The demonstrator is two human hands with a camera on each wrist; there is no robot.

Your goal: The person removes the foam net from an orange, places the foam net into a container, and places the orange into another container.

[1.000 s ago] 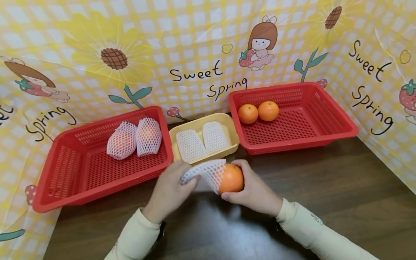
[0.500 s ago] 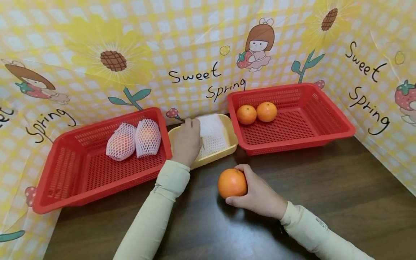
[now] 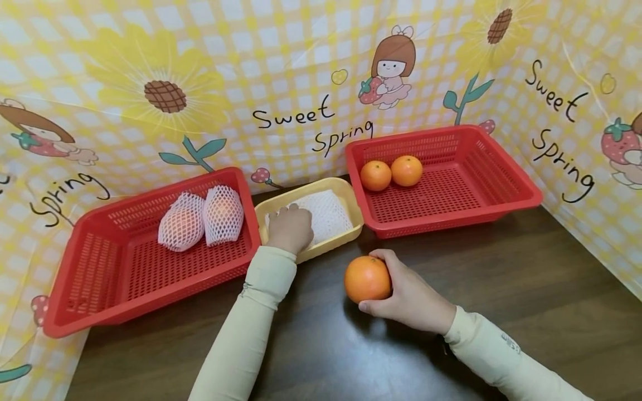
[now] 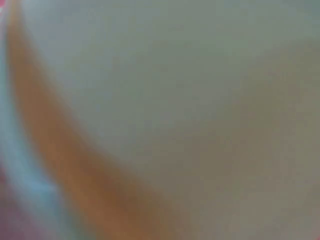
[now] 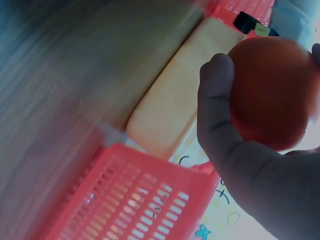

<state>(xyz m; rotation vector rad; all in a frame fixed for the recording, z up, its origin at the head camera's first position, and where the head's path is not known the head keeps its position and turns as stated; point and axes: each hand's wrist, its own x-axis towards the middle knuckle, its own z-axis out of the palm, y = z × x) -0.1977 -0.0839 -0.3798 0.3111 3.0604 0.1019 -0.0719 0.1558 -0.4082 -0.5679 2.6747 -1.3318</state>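
Note:
An orange [image 3: 368, 279] with no net on it sits in my right hand [image 3: 413, 295], thumb on the near side and fingers behind, over the dark table. The right wrist view shows the thumb curled around this orange [image 5: 272, 92]. My left hand [image 3: 291, 227] reaches into the small yellow tray [image 3: 356, 209], knuckles up, over white foam fruit nets [image 3: 328, 214]. Its fingertips are hidden, so I cannot tell whether they pinch a net. The left wrist view is a close blur.
On the left, a red basket [image 3: 100, 267] holds two fruits in foam nets [image 3: 181, 221]. A second red basket [image 3: 451, 214] on the right holds two bare oranges [image 3: 376, 175]. A patterned yellow cloth [image 3: 281, 61] stands behind the baskets.
The foam net has come off the orange, and my left hand has moved with it up to the yellow tray, then lower into it. My right hand still holds the orange.

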